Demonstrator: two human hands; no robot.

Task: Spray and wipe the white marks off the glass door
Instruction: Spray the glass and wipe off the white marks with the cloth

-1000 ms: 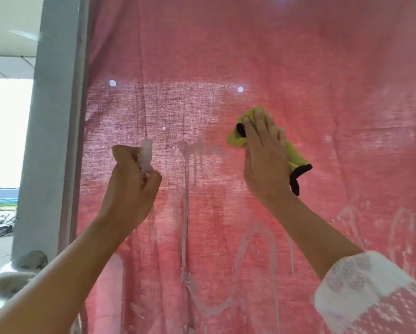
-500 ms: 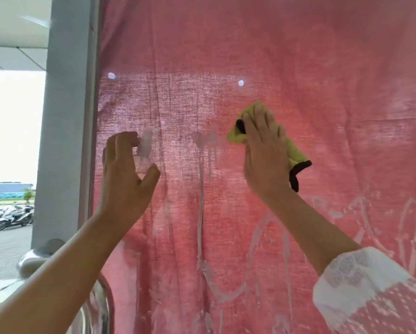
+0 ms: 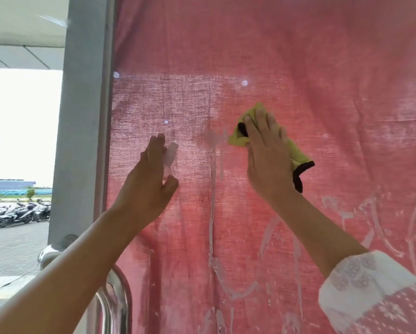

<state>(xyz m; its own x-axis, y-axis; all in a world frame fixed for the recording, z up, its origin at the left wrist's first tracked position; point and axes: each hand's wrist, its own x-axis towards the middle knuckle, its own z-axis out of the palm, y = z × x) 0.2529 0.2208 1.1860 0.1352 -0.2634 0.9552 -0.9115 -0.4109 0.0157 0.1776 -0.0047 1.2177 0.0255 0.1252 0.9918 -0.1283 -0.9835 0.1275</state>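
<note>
Two hands: both raised against the glass door (image 3: pixel 322 56), well apart from each other.
Left hand (image 3: pixel 151 186): fingers extended upward, thumb curled toward them, loosely holding a small translucent spray bottle (image 3: pixel 170 155); bottle pale and blurred, hard to make out.
Right hand (image 3: pixel 268 155): flat and spread wide, palm pressing a yellow cloth (image 3: pixel 296 153) onto the glass.
Yellow cloth: black edging, one corner poking out above the fingertips, another trailing below right of the palm.
Glass door: backed by red fabric across nearly the whole pane.
White marks (image 3: pixel 213 213): long vertical run between the hands, starting just left of the cloth; more curling streaks toward the lower right corner of the door.
Door frame (image 3: pixel 81 116): grey, along the left edge.
Door handle (image 3: pixel 115 302): polished metal, bottom left corner, partly behind the left forearm.
Sleeve (image 3: pixel 370 292): white and red patterned, on the right arm.
</note>
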